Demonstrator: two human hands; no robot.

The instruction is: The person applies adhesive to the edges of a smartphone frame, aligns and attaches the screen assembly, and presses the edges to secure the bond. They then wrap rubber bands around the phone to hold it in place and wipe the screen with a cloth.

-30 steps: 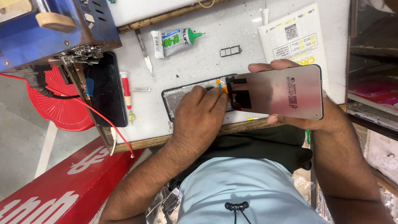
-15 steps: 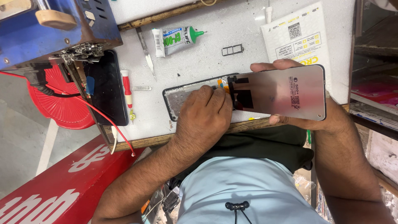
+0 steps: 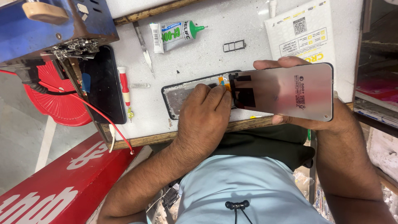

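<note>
My right grip stays closed on the screen, which has barely shifted; my left grip, fingers bunched, keeps pressing the orange flex over the frame.

Your right hand holds a grey phone screen panel bearing a small dark label. A white-and-yellow package lies behind it. A green-capped glue tube and black screen rest leftward.

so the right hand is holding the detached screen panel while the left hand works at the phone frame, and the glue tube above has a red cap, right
Not quite: the glue tube has a green cap, as the head view shows. The rest stands: the right hand holds the detached screen panel while the left hand works at the phone frame.
</note>
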